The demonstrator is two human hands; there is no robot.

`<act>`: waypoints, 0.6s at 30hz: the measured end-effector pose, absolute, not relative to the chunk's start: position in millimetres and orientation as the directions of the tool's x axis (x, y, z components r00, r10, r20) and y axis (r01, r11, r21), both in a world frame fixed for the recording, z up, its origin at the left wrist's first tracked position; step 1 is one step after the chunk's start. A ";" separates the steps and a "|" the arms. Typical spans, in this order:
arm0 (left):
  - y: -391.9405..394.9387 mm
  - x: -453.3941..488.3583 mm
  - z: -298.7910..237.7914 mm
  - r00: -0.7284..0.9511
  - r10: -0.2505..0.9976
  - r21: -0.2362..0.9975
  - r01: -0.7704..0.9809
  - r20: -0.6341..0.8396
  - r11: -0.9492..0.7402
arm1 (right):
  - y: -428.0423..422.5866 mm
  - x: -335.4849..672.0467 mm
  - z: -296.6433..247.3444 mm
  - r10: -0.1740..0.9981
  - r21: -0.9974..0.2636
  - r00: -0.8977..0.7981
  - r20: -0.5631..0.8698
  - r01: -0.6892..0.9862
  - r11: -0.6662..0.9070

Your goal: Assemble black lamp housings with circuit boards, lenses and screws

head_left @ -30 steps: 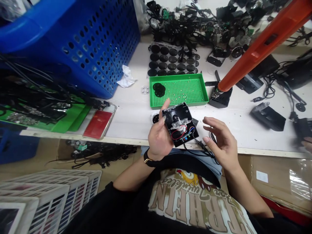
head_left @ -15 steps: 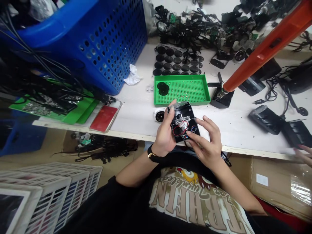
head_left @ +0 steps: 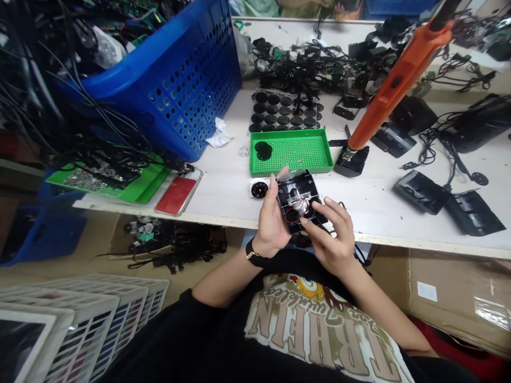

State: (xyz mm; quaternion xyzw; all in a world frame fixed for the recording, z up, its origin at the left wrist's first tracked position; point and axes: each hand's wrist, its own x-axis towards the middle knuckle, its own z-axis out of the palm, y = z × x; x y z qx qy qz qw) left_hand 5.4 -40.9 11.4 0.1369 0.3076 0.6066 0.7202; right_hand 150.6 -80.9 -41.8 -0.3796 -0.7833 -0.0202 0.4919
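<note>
Left hand clamped on the black housing at its nine o'clock, right hand at four — pinch unclear — seemingly arranging red wire, next calling for a light touch.

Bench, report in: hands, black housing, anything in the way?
Left hand gripping black housing, open side up. Right hand: fingers over its near right corner, hiding part of it. Orange tool off to the right, clear of both hands.

Housing: between left hand and right hand, before the tray.
Tray: on the bench, discs in its left end.
Basket: I see it left of the tray.
Screwdriver: right of the tray.
</note>
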 end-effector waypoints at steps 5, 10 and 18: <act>-41.1 8.7 11.3 0.106 0.947 0.555 -0.788 -0.303 0.266 | -85.3 150.2 -43.4 0.575 -0.345 -0.185 0.797 0.643 0.684; -34.9 7.5 10.2 0.123 0.947 0.557 -0.784 -0.295 0.275 | -85.0 149.9 -33.7 0.636 -0.445 -0.137 0.759 0.604 0.661; -12.9 4.5 0.1 0.128 0.939 0.536 -0.793 -0.318 0.290 | -68.9 159.0 -24.4 0.694 -0.502 -0.140 0.706 0.593 0.629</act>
